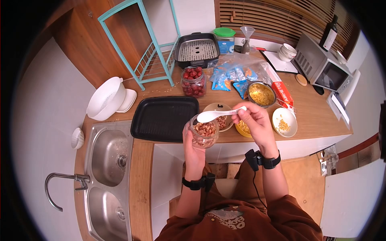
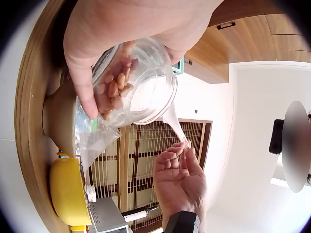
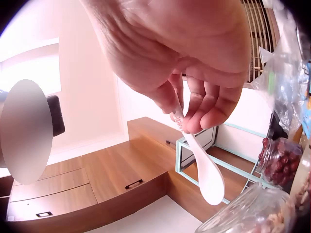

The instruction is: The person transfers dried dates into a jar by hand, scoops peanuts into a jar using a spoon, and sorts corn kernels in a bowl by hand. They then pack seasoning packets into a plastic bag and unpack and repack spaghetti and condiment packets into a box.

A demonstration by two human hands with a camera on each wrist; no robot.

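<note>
The left hand [image 1: 194,154] grips a clear glass jar [image 1: 204,141] holding reddish-brown nuts, held up in front of the counter's edge. In the left wrist view the same jar [image 2: 141,92] is tilted, with nuts against its side. The right hand [image 1: 257,124] pinches the handle end of a white spoon [image 1: 217,115], whose bowl is over the jar's mouth. In the right wrist view the spoon [image 3: 210,179] looks empty, and the right hand [image 3: 180,53] holds it by thumb and fingertips. Behind the jar sits a bowl [image 1: 228,109] with more nuts, partly hidden.
A black tray [image 1: 165,118] lies left of the jar, beside the sink [image 1: 129,160]. Behind stand a jar of red fruit [image 1: 193,84] and a teal rack [image 1: 155,40]. To the right are a pot of yellow pieces [image 1: 261,95], a white bowl [image 1: 294,127] and a yellow bowl [image 1: 242,130].
</note>
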